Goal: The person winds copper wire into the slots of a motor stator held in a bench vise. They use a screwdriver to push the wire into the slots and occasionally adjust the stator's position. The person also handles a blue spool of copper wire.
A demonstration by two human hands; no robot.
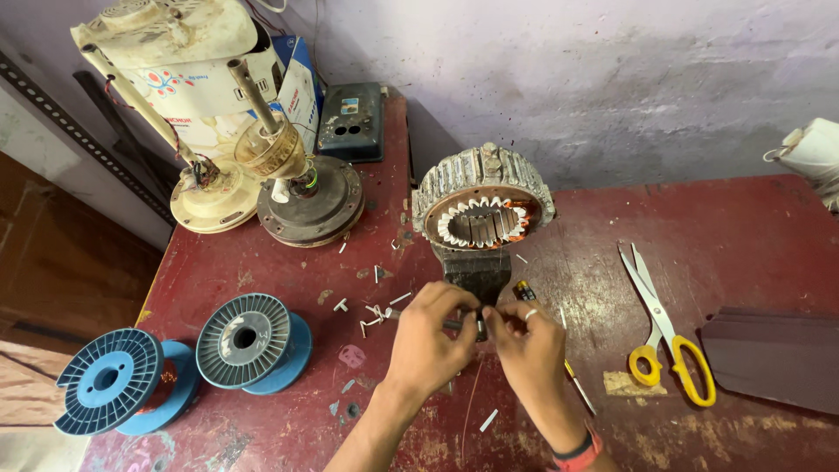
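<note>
Seen from the head camera, two bare hands meet at the middle of a worn red worktop [717, 236], just in front of a dark vise [476, 273] that carries a fan motor stator [482, 205] standing on edge, its ring of white slot liners facing the camera. The left hand [428, 336] and the right hand [529, 345] close their fingertips together on a small thin rod-like piece [465, 324] held between them; its long axis runs left to right, level with the worktop, and it sits directly below the vise and near the stator, which lies straight ahead of the fingers. Both hands are about equally near the piece, each pinching one end, though exactly what the piece is cannot be told at this size. A ring shows on the right hand and a red band on its wrist. Short white slivers [377, 316] lie scattered just left of the hands. Yellow-handled scissors [662, 328] rest shut to the right, well apart from the fingers, beside a stack of dark sheets [773, 358]. Two blue wire spools [175, 363] lie flat at the near left corner. At the far left stand two fan motor housings with shafts [280, 188] and a cream fan body [179, 52], backed by a dark box [352, 121] against a pale, patchy wall [629, 79].
</note>
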